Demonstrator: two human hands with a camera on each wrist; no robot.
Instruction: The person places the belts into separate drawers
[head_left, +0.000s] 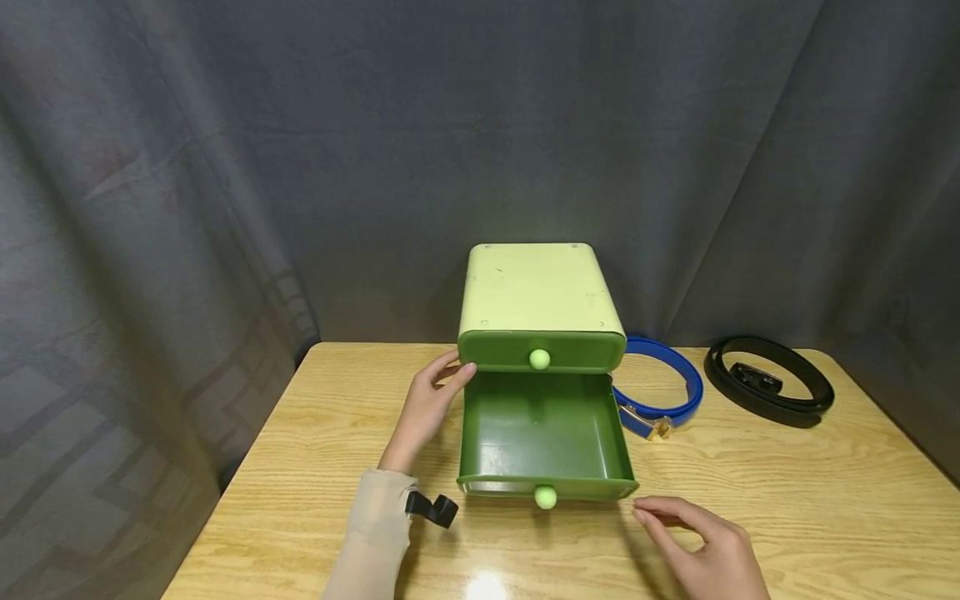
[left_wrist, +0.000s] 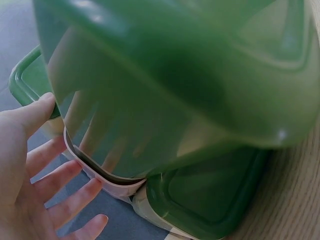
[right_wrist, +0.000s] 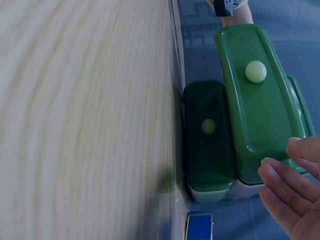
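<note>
A small pale-green drawer cabinet (head_left: 540,287) with dark green drawers stands on the table. Its top drawer (head_left: 498,352) is closed. Below that, the middle drawer (head_left: 480,486) is pulled far out, with nothing visible inside. The right wrist view shows a closed bottom drawer (right_wrist: 207,160) underneath. My left hand (head_left: 429,404) touches the cabinet's left side, thumb by the front edge and fingers extended. Just off the pulled-out drawer's right front corner is my right hand (head_left: 708,546), thumb and forefinger near each other, holding nothing.
Right of the cabinet lies a coiled blue belt (head_left: 686,387) with a gold-coloured buckle, partly hidden behind it. Farther right is a coiled black belt (head_left: 780,407). A dark grey curtain (head_left: 375,167) hangs behind the wooden table (head_left: 315,433).
</note>
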